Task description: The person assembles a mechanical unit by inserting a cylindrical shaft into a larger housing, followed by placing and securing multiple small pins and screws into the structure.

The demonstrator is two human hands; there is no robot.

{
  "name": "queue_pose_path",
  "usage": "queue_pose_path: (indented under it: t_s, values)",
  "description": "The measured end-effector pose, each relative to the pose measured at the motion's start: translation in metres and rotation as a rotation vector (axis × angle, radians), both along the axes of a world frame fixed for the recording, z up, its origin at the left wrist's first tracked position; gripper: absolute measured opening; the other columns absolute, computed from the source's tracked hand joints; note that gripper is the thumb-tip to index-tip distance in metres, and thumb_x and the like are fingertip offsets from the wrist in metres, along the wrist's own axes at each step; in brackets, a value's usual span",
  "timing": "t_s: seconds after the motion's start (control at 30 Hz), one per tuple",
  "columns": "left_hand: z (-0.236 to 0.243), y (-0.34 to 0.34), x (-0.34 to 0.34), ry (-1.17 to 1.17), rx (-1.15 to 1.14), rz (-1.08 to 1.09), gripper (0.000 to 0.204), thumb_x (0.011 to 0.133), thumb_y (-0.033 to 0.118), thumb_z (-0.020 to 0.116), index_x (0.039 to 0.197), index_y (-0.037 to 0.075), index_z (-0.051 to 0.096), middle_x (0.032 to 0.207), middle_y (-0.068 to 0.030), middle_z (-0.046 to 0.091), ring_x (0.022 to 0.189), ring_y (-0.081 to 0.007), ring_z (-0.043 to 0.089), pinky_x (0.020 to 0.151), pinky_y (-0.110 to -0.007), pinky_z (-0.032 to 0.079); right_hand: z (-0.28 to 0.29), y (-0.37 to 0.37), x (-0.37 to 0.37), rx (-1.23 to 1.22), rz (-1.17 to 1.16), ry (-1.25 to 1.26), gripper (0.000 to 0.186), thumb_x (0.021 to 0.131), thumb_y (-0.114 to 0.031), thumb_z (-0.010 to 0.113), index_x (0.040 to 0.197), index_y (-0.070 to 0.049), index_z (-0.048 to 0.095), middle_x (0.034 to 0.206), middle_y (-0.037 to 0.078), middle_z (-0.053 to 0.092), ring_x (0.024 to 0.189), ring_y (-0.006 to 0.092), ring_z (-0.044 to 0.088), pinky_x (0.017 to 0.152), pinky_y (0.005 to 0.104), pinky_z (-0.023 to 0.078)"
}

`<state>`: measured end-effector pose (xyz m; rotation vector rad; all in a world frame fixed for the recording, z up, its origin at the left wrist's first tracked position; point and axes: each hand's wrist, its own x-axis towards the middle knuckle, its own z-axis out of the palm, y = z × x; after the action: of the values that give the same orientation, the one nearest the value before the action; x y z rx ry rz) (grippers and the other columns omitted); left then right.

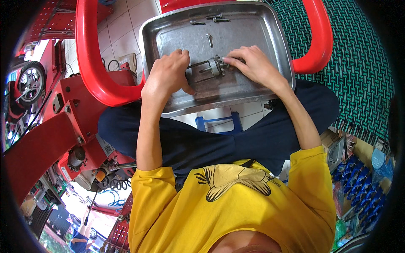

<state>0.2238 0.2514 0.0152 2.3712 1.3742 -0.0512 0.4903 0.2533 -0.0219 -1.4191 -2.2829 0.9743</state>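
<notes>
A metal mechanical part [216, 66] with a toothed round body and long thin rods lies low over the steel tray [253, 29]. My right hand [255, 65] reaches in from the right, its thumb and fingers pinched on the part's right end. On the other side is my left hand [166, 71], thumb spread down and away from the bent fingers. The rods point toward its palm; whether they touch it is hidden. A bolt [209, 40] lies in the tray beyond the part. More bolts [220, 19] lie near the far rim, with another bolt [197, 22] to their left.
Red curved tubes [88, 50] rise left of the tray, and a matching red tube [322, 38] on the right. Red machinery [67, 114] stands at left. A green-black patterned mat [358, 63] spreads at right. A blue plastic frame [219, 123] shows below the tray.
</notes>
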Motion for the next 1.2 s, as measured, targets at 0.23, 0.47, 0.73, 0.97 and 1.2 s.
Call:
queue_pose_path:
  t_s: [0.23, 0.47, 0.73, 0.97, 1.2]
  values:
    - [0.001, -0.001, 0.001, 0.005, 0.012, -0.012, 0.077, 0.045, 0.026, 0.096, 0.105, -0.003, 0.059, 0.104, -0.0200, 0.064, 0.097, -0.0415, 0.066, 0.084, -0.045, 0.054, 0.003, 0.005, 0.001, 0.001, 0.033, 0.098, 0.028, 0.093, -0.031, 0.067, 0.103, -0.006, 0.073, 0.098, 0.015, 0.073, 0.097, 0.0335, 0.068, 0.094, 0.0445, 0.045]
    - [-0.001, 0.002, -0.001, 0.023, -0.049, -0.012, 0.076, 0.049, 0.026, 0.095, 0.108, 0.000, 0.055, 0.105, -0.0183, 0.063, 0.102, -0.0418, 0.063, 0.086, -0.049, 0.052, 0.010, 0.000, 0.001, 0.035, 0.034, 0.017, 0.025, 0.092, -0.025, 0.068, 0.100, -0.001, 0.071, 0.095, 0.015, 0.073, 0.094, 0.0338, 0.069, 0.087, 0.0409, 0.050]
    - [0.002, 0.003, 0.001, 0.034, -0.069, -0.002, 0.075, 0.048, 0.024, 0.095, 0.107, -0.001, 0.055, 0.105, -0.0192, 0.062, 0.102, -0.0416, 0.062, 0.087, -0.048, 0.051, 0.008, 0.000, 0.000, 0.001, -0.004, -0.060, 0.028, 0.092, -0.030, 0.068, 0.100, -0.004, 0.072, 0.099, 0.014, 0.073, 0.098, 0.0322, 0.068, 0.093, 0.0433, 0.047]
    - [-0.002, 0.000, -0.002, -0.025, -0.027, -0.009, 0.077, 0.048, 0.024, 0.095, 0.109, -0.001, 0.055, 0.105, -0.0191, 0.062, 0.102, -0.0419, 0.062, 0.086, -0.048, 0.051, 0.009, 0.003, 0.000, 0.068, -0.010, 0.080, 0.022, 0.091, -0.019, 0.069, 0.100, 0.001, 0.070, 0.097, 0.017, 0.072, 0.092, 0.0360, 0.068, 0.084, 0.0418, 0.052]
    - [0.000, 0.000, -0.001, -0.005, 0.023, -0.032, 0.080, 0.045, 0.025, 0.095, 0.110, -0.004, 0.058, 0.104, -0.0207, 0.064, 0.098, -0.0416, 0.065, 0.082, -0.046, 0.054, -0.004, 0.000, 0.005, 0.078, 0.030, 0.027, 0.026, 0.093, -0.027, 0.067, 0.102, -0.003, 0.072, 0.100, 0.015, 0.072, 0.098, 0.0344, 0.067, 0.093, 0.0444, 0.046]
